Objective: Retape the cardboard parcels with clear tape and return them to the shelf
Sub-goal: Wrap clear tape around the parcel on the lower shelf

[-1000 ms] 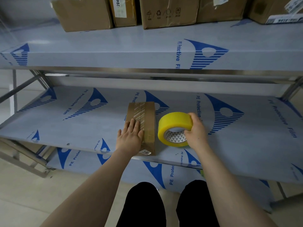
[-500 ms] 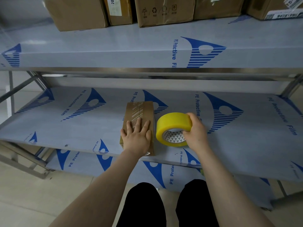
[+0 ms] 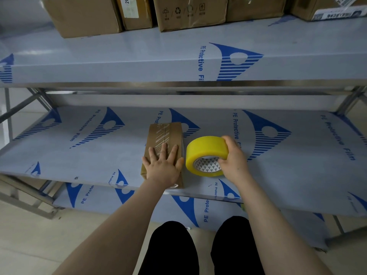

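A small flat cardboard parcel [image 3: 165, 133] lies lengthwise on the middle shelf [image 3: 79, 155], near its front edge, with tape strips on its top. My left hand [image 3: 162, 165] lies flat on the parcel's near half, fingers spread and straight. Just right of the parcel a yellowish roll of clear tape [image 3: 204, 153] stands tilted on the shelf. My right hand [image 3: 233, 158] grips the roll from its right side, fingers over the top and thumb at the core.
Several larger cardboard boxes [image 3: 188, 12] stand in a row on the upper shelf [image 3: 139, 60]. Both shelves wear blue-printed protective film. A lower shelf [image 3: 190, 207] and the pale floor show below, with my dark-trousered knees [image 3: 198, 247].
My left hand slid from the parcel's left edge onto its top and spread its fingers. The roll and my right hand stayed almost still.
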